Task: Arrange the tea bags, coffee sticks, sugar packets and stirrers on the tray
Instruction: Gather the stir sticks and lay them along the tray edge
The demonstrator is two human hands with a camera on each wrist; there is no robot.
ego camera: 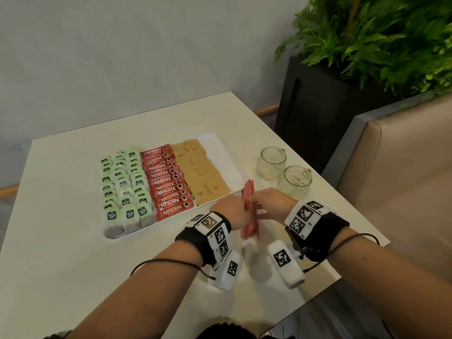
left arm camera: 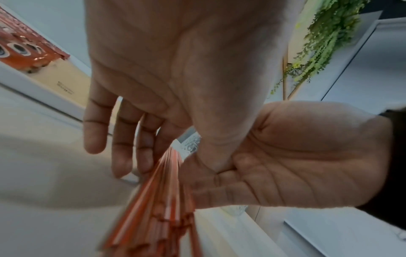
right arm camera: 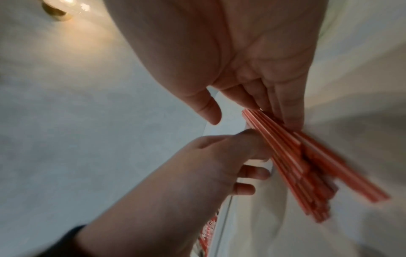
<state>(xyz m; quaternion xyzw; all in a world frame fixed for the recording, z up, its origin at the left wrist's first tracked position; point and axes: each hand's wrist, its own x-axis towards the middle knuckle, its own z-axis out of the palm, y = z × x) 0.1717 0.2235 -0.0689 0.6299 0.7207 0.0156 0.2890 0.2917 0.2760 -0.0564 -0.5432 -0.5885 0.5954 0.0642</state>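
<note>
Together, the left hand (ego camera: 230,211) and right hand (ego camera: 271,204) grasp a bundle of red stirrers (ego camera: 249,211), fingers curled round it. It hovers just beside the white tray (ego camera: 220,152), near its sugar packets (ego camera: 203,172).

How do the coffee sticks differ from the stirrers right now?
The coffee sticks lie flat in a row on the tray; the stirrers are off it, a bundle held between the left hand and right hand. The sticks are wide printed packets; the stirrers are thin and plain. Both are red.
</note>
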